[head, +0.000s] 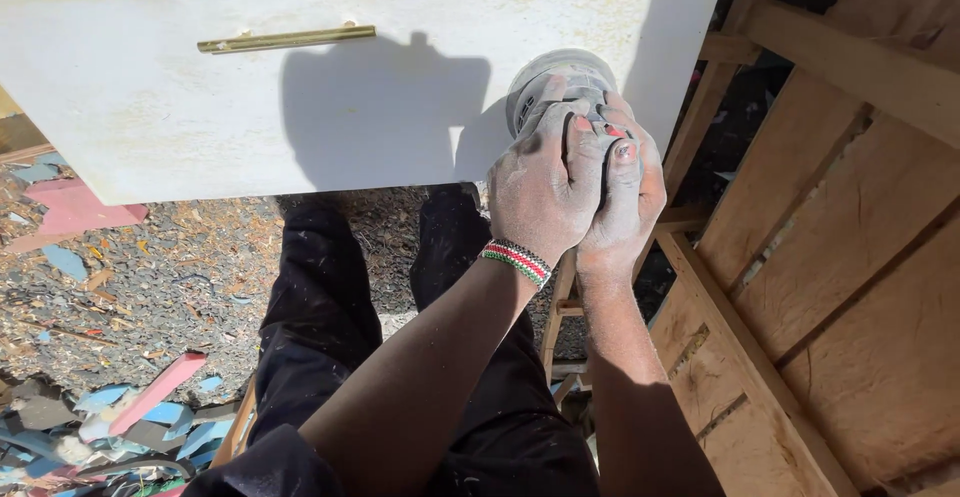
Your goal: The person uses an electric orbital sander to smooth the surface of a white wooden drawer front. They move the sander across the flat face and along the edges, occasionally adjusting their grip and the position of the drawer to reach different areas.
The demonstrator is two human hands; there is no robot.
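Now, step: we are sanding the right end of the white drawer front (pixel 300 107).
Grip: left hand (pixel 540 192) and right hand (pixel 625 202) are both wrapped tight around the sander (pixel 553 82).
Next: we judge it needs steady passes left toward the brass handle (pixel 287 39).

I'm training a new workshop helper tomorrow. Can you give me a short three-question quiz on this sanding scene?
1. True or false: both hands grip the round grey power sander.
2. Which part of the white painted wooden panel is the sander pressed against? A) beside the long brass handle B) near the lower right corner C) the upper left corner
3. What is worn on the wrist of the left hand, which lies partly over the right hand?

Key: 1. True. 2. B. 3. A beaded wristband in red, white, green and black.
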